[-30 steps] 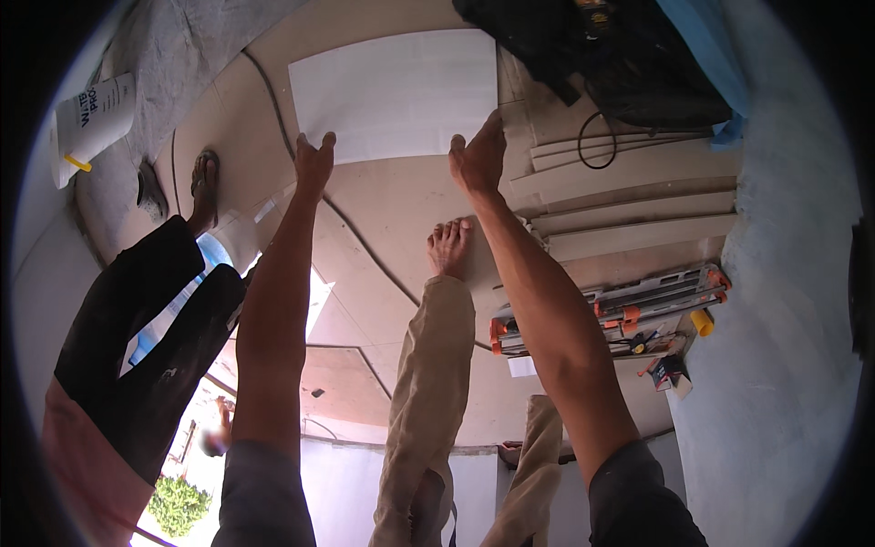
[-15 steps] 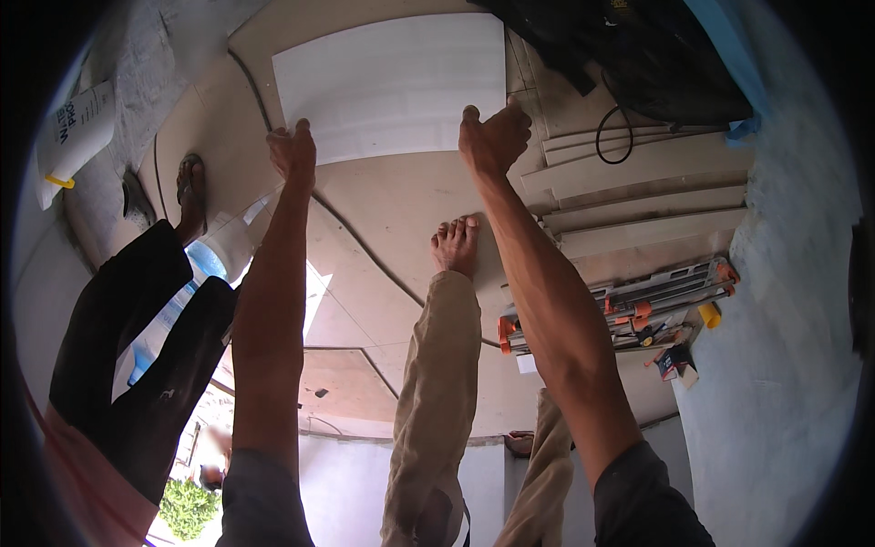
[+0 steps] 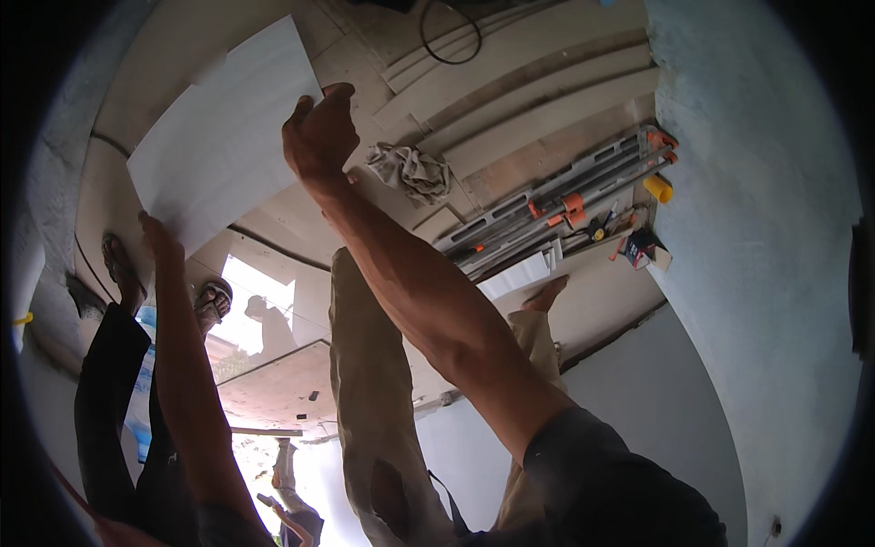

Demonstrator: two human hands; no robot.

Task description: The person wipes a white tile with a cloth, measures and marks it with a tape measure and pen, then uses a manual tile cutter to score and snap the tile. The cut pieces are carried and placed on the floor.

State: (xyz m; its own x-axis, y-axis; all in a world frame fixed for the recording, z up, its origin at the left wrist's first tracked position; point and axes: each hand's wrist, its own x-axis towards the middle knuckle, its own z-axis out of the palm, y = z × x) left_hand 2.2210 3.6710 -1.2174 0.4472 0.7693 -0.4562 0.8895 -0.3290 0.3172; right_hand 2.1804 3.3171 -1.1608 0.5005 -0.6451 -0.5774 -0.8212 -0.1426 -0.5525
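Observation:
A large white rectangular tile [image 3: 228,128] is held out in front of me, slanting up toward the right. My left hand [image 3: 162,239] grips its near left corner, the fingers mostly hidden beneath it. At the right end, my right hand [image 3: 321,137] is closed on the edge with its thumb on top. Below my right wrist, a crumpled grey cloth [image 3: 415,171] lies on the floor. Past my right forearm rests a long metal tile cutter [image 3: 565,210] with orange parts.
Long beige tiles [image 3: 547,100] are stacked at the upper right, with a black cable loop [image 3: 478,41] beyond. A yellow cylinder [image 3: 657,189] is near the right wall [image 3: 756,228]. A person in black trousers [image 3: 105,401] stands close on my left; another person [image 3: 296,510] is behind, near bright light.
The tile has swung to the left and tilted, both hands still on it. My view has turned, showing the cloth and more of the tile cutter. A second person has come into view.

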